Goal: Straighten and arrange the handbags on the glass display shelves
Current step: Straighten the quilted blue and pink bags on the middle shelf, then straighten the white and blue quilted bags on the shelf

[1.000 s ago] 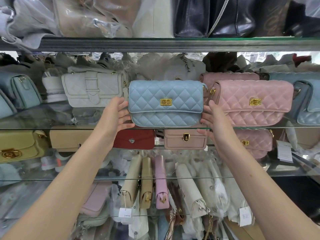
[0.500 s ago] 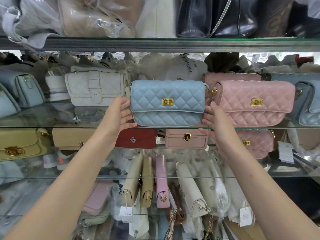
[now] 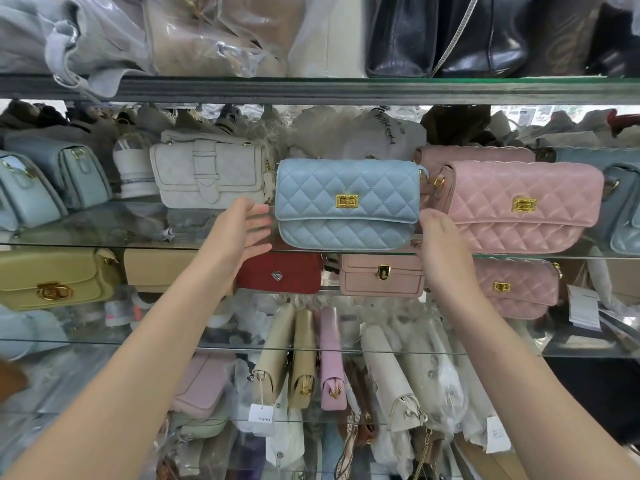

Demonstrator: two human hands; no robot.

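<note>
A light blue quilted handbag [image 3: 348, 202] with a gold clasp stands upright at the front of the middle glass shelf [image 3: 83, 242]. My left hand [image 3: 247, 230] is at its left end, fingers stretched out and slightly blurred, a small gap from the bag. My right hand [image 3: 438, 240] is at its right end with straight fingers, in front of the gap between the blue bag and a pink quilted handbag [image 3: 526, 206]. Whether the right fingers touch the blue bag I cannot tell. A grey-white buckle bag [image 3: 207, 176] stands to the left.
Behind the pink bag stands a second pink one [image 3: 474, 154]. Pale blue bags sit at both far ends. The shelf below carries a yellow bag [image 3: 55, 278], a red bag [image 3: 280, 273], a dusty pink bag [image 3: 381, 275]. Wrapped bags fill the top and bottom shelves.
My left hand has come off the blue bag's left end and its fingers have straightened. The right hand has eased back slightly. The blue bag stays in place on the shelf.
</note>
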